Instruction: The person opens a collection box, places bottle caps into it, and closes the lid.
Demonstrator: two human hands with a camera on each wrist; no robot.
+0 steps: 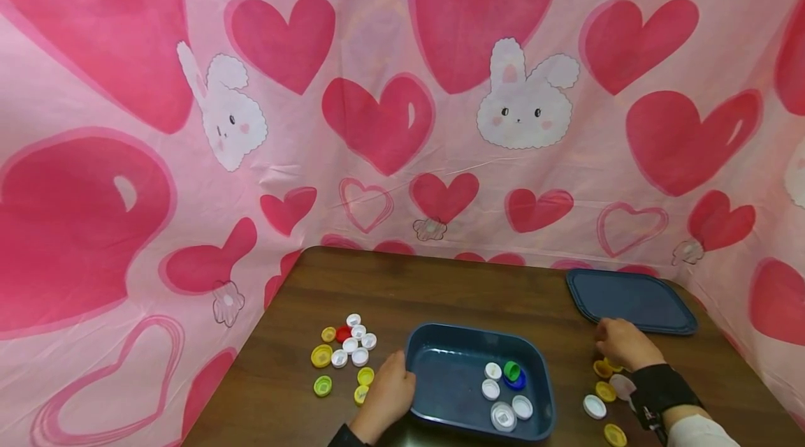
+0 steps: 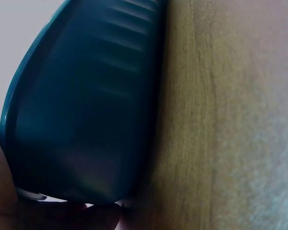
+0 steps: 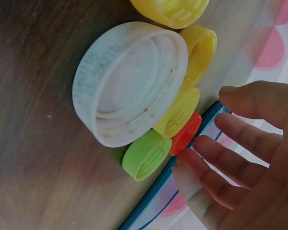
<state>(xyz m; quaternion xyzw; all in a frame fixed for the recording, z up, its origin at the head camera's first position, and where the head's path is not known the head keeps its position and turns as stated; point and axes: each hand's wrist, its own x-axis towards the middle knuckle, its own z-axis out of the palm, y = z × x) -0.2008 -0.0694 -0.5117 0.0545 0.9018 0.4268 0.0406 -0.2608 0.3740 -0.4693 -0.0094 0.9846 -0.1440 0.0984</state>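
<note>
The dark blue rectangular plastic tray (image 1: 420,370), shallow with rounded corners and a raised rim, sits on the brown wooden tabletop (image 1: 440,293) near its front edge. Inside it, toward the right end, lie three white plastic bottle caps (image 1: 490,388), a larger clear-white cap (image 1: 503,417), and a green cap (image 1: 512,369) resting on a blue one (image 1: 517,382). The left hand (image 1: 386,394) rests against the tray's left wall, fingers curled along the rim; the left wrist view shows the tray's outer side close up with a fingertip beneath its edge.

The right hand (image 1: 619,342) hovers with fingers spread and relaxed over a cluster of loose caps to the right of the tray: a wide white cap (image 3: 129,84), yellow caps (image 3: 180,110), a light green cap (image 3: 146,155) and an orange-red cap (image 3: 186,134), which its fingertips (image 3: 194,184) almost touch. Just behind them lies a flat dark blue lid (image 1: 632,300). Left of the tray sits another scatter of white, yellow, red and green caps (image 1: 349,349).
</note>
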